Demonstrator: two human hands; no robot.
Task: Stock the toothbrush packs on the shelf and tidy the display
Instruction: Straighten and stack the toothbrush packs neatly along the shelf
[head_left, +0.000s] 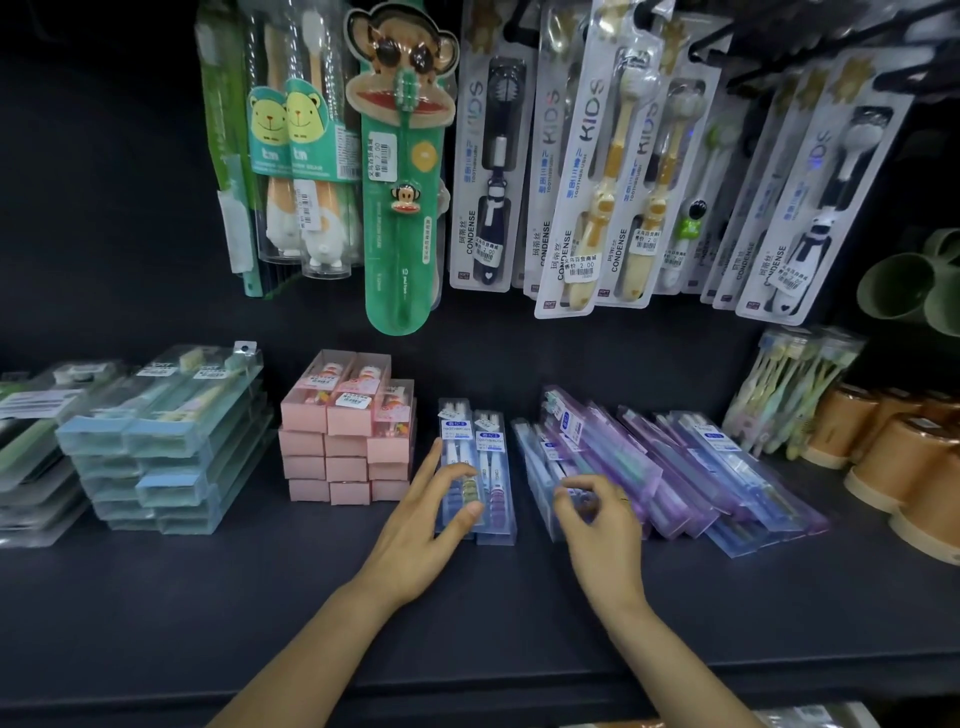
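Toothbrush packs (475, 467) in clear cases lie side by side at the middle of the dark shelf (260, 597), long ends pointing toward the back wall. My left hand (426, 525) rests on the left pack, fingers (457, 475) fairly straight across its top and thumb against its near edge. My right hand (597, 525) hovers at the near end of the slanted pile of purple and blue packs (675, 467) just to the right; its fingers are curled, thumb and forefinger close together at a pack's edge, though I cannot tell whether they actually pinch it.

Crowding the left side is a pink box stack (345, 447), standing just beside the pack under my left hand. Farther left sit stacked pale blue cases (166, 441). On the right, beyond the purple pile, stand upright toothbrush bundles (789, 389) and orange cups (893, 457). Overhead, hanging kids' toothbrush cards (587, 171) and a green monkey pack (402, 171) dangle low above the back of the shelf. Green cups (914, 280) sit at the far right.
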